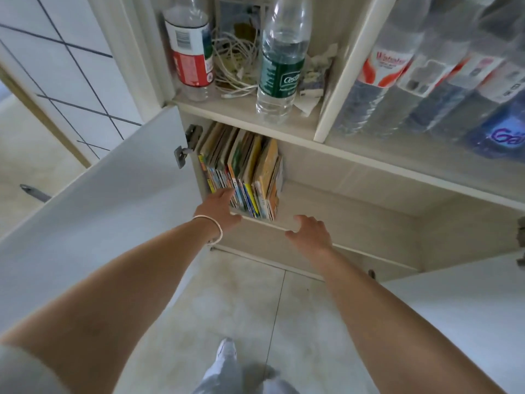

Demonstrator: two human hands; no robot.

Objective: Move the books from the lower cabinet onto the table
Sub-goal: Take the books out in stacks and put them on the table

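A row of thin colourful books (250, 172) stands upright at the left end of the lower cabinet shelf (341, 203). My left hand (220, 207), with a white band at the wrist, reaches to the spines at the left of the row, its fingers extended and touching them. My right hand (309, 231) hovers with relaxed fingers just right of the books, at the shelf's front edge, holding nothing. No table is in view.
The left cabinet door (99, 209) stands swung open beside my left arm; another open door (468, 308) is at the lower right. Two plastic bottles (281, 61), tangled white cables (235, 64) and packs of bottled water (426, 81) fill the upper shelf. Tiled floor lies below.
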